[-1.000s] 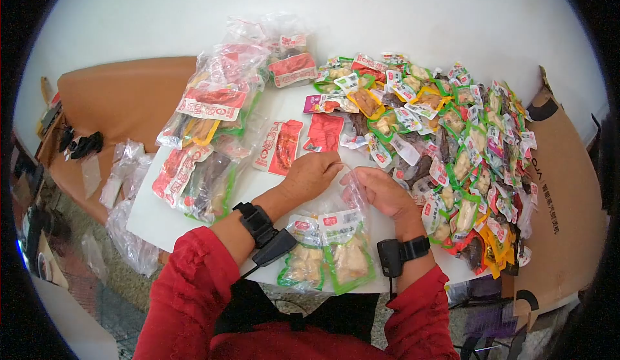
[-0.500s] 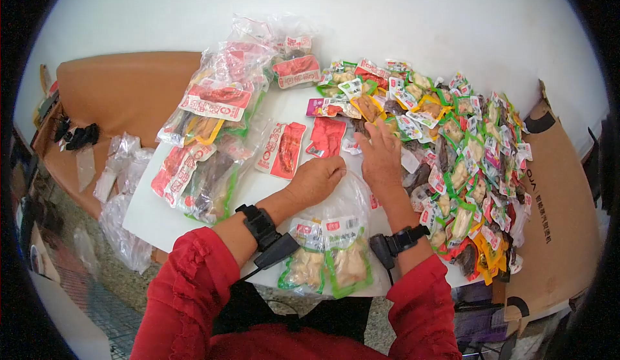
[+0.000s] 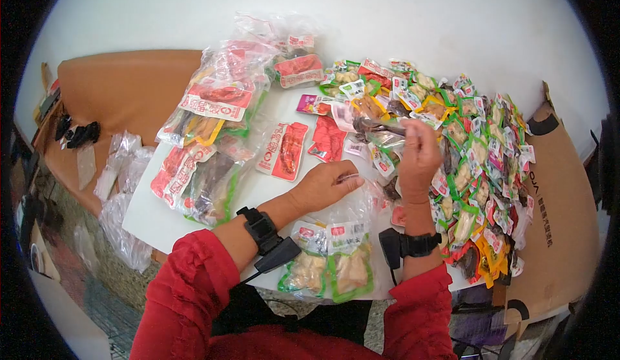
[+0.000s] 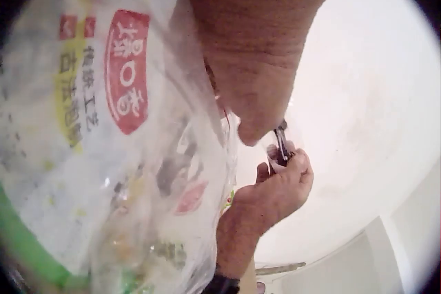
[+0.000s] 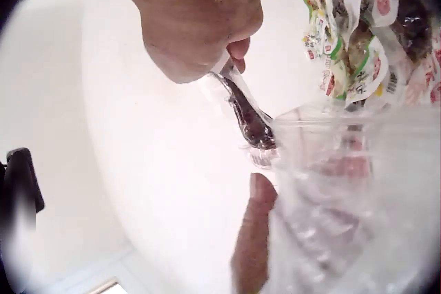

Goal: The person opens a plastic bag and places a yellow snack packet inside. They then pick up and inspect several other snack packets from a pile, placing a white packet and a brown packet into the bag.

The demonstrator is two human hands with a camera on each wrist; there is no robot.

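In the head view my left hand (image 3: 326, 185) pinches the rim of a clear plastic bag (image 3: 361, 200) at the table's front. Two green-edged packets of pale food (image 3: 351, 260) lie inside that bag. My right hand (image 3: 421, 159), raised to the right of the bag, grips a clear packet with dark contents (image 3: 386, 129) by one end. The right wrist view shows this dark packet (image 5: 249, 118) hanging from the right hand (image 5: 207, 25), close to the clear bag's mouth (image 5: 324, 118). A red packet (image 3: 328, 139) and a red-and-white packet (image 3: 284, 151) lie beyond the left hand.
A large heap of small colourful packets (image 3: 465, 166) covers the table's right side. Filled clear bags (image 3: 216, 98) stand at the left and back. A cardboard box (image 3: 558, 211) is at the far right, a brown seat (image 3: 129, 95) with empty plastic bags (image 3: 123, 231) at the left.
My right hand left the bag, reached to the heap, and now holds up the dark packet, nearer the right. The left hand stays at the bag's rim, its thumb now extended.
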